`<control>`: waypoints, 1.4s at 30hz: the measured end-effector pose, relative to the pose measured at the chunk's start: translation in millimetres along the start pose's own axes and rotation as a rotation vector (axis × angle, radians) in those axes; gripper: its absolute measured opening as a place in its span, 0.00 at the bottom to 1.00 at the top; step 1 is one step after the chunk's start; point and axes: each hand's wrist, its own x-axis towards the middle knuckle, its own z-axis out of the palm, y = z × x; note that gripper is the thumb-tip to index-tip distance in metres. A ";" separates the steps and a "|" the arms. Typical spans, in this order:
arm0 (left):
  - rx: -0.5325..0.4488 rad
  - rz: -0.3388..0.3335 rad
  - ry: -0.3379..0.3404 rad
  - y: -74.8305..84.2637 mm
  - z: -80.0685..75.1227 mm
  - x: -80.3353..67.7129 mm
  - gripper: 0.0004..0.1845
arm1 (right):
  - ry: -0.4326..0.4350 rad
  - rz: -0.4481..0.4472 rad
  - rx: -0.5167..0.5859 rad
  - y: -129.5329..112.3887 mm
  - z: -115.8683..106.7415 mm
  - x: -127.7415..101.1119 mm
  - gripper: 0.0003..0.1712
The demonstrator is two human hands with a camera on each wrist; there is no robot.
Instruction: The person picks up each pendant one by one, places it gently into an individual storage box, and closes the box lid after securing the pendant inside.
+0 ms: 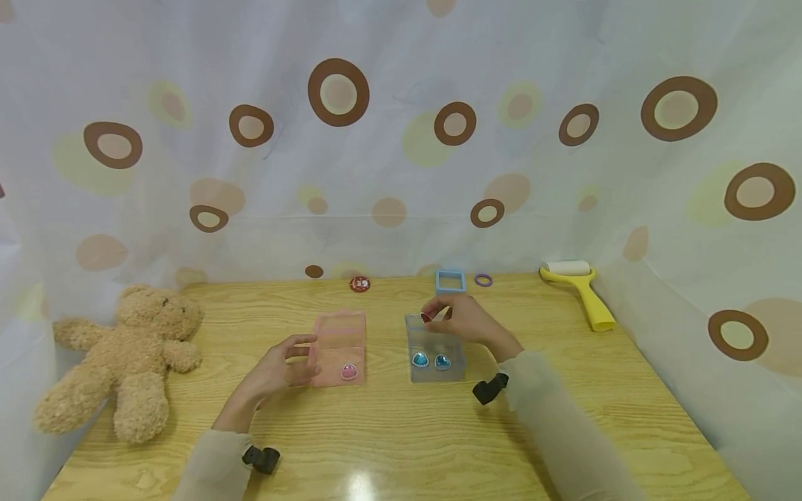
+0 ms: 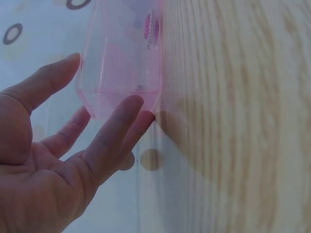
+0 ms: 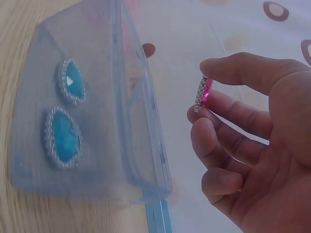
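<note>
A person sits at the near edge of a wooden table [image 1: 401, 431], both sleeved forearms reaching forward. The left hand [image 1: 278, 372] rests with fingers straight and slightly spread, fingertips touching the left side of a pink translucent box [image 1: 339, 348]; it grips nothing. Inside that box, at its near end, lies one pink rhinestone gem [image 1: 349, 372]. Just right of it, near the middle of the table, stands a clear blue-tinted box [image 1: 434, 348] holding two blue teardrop gems [image 1: 431, 360] side by side at its near end. The right hand [image 1: 460, 319] hovers over the far end of this box, thumb and forefinger pinching a third, pink gem [image 3: 202, 92] edge-on above the opening; the other fingers curl loosely.

Bare wood lies open between the boxes and the near edge, and to the right of the blue box. At the left edge sprawls one tan teddy bear [image 1: 128, 355]. Along the far edge, left to right, are one red round badge [image 1: 360, 283], one light blue square frame [image 1: 450, 281] and one purple ring [image 1: 483, 280]. One yellow lint roller [image 1: 583, 291] lies at the far right corner. A white curtain with brown circles [image 1: 401, 139] closes in the table on three sides.
</note>
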 end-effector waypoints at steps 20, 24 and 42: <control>-0.008 0.001 -0.003 1.6 0.7 -1.1 0.37 | -0.077 0.003 0.005 -43.6 35.7 18.1 0.13; -0.012 0.006 -0.007 1.8 0.4 -1.3 0.38 | -0.094 0.003 0.001 -51.5 42.8 21.6 0.12; 0.006 0.008 -0.003 2.3 1.0 -0.8 0.37 | -0.194 -0.059 -0.009 -76.1 79.3 39.3 0.10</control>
